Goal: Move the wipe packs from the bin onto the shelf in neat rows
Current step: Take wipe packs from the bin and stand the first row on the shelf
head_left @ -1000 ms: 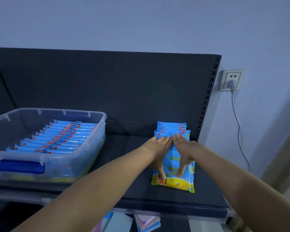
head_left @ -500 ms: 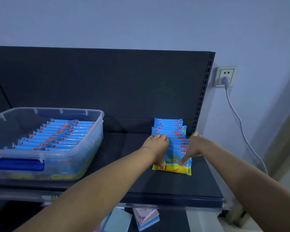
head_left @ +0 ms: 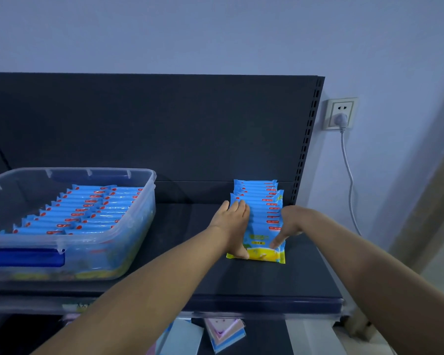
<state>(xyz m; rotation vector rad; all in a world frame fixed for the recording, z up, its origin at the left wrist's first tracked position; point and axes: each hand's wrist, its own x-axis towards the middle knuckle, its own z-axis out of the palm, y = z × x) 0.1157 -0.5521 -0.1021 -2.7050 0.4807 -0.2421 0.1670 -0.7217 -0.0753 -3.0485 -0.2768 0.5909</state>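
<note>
Both open palms, the left hand (head_left: pixel 232 221) and right hand (head_left: pixel 289 225), flanked without gripping the row of blue-and-yellow plastic wipe packs (head_left: pixel 260 219) running front-to-back on the dark metal shelf (head_left: pixel 190 278), nearer the right hand.

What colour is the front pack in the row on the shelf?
The front pack is bright blue above and yellow along its bottom edge; the head view shows it between both hands.
</note>
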